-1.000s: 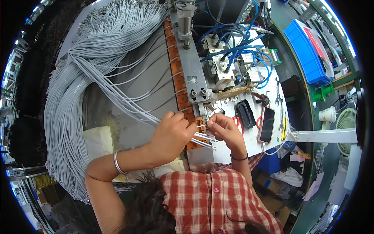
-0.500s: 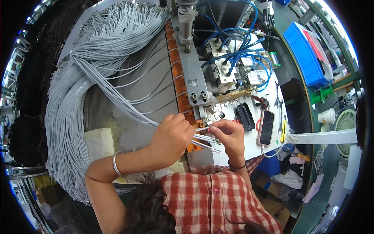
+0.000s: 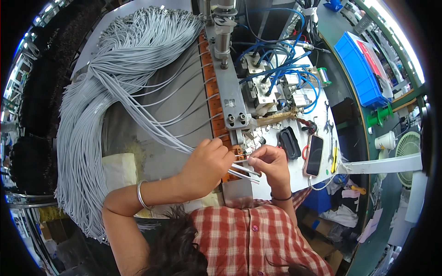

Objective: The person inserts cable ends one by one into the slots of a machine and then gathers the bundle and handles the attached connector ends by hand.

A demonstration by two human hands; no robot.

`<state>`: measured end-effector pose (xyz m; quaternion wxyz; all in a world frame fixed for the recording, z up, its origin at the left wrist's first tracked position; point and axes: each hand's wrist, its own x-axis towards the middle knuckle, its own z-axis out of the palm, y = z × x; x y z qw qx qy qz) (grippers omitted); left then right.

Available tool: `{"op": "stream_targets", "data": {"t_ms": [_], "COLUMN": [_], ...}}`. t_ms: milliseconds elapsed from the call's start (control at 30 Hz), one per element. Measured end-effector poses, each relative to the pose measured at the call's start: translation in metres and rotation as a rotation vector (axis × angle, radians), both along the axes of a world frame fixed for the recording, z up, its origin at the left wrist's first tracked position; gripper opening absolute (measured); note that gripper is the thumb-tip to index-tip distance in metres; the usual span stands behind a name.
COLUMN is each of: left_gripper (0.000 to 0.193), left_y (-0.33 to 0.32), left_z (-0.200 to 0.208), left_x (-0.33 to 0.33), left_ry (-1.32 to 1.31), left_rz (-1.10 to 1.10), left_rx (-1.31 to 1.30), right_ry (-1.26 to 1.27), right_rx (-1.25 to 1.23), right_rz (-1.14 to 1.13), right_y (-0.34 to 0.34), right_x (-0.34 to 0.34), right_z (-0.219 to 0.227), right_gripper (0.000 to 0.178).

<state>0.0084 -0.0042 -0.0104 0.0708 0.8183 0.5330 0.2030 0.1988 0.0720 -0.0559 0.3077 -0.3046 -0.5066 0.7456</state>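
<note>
My left hand (image 3: 209, 163) is closed around a small bunch of grey cables, and their free ends (image 3: 244, 175) stick out to the right of the fist. My right hand (image 3: 271, 168) pinches the end of one of these cables between thumb and forefinger; the very tip is hidden by the fingers. Both hands are just above the near end of an orange strip fixture (image 3: 213, 99). Several single grey cables (image 3: 184, 83) run from the large bundle (image 3: 133, 55) to slots along that strip.
Beside the strip stands a metal press bar (image 3: 230, 92) with a cylinder. Blue air hoses (image 3: 294, 60) loop over metal blocks. Small pale parts (image 3: 253, 140), a black tray (image 3: 289, 142), a phone (image 3: 315, 156) and a yellow-handled tool (image 3: 335, 158) lie on the right. A blue bin (image 3: 359, 69) stands farther right.
The right fingertips have moved slightly down with the pinched cable end. The loose cable ends have shifted a little between the hands. The left hand keeps its grip on the bunch.
</note>
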Motion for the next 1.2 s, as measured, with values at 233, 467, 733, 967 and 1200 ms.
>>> {"op": "stream_targets", "data": {"t_ms": [233,467,733,967,1200], "left_gripper": [0.004,0.012,0.012,0.012,0.019], "left_y": [0.001,-0.001,0.0,-0.001,0.003], "left_z": [-0.001,-0.004,-0.006,-0.001,-0.016], "left_x": [-0.001,-0.002,-0.002,-0.002,-0.003], "left_ry": [-0.006,-0.008,-0.021,0.04,0.024], "left_rz": [-0.041,-0.034,-0.005,0.051,0.051], "left_rx": [0.039,0.018,0.089,0.014,0.095], "right_ry": [-0.189,-0.271,-0.236,-0.188,-0.239], "right_rx": [0.186,0.146,0.116,-0.11,0.006], "right_rz": [-0.07,-0.054,-0.053,0.046,0.023], "right_y": [0.003,0.003,0.003,0.007,0.013], "right_x": [-0.002,0.001,-0.002,-0.007,-0.006], "right_z": [-0.001,-0.001,-0.008,-0.01,-0.012], "right_gripper": [0.011,0.012,0.012,0.009,0.009]}}
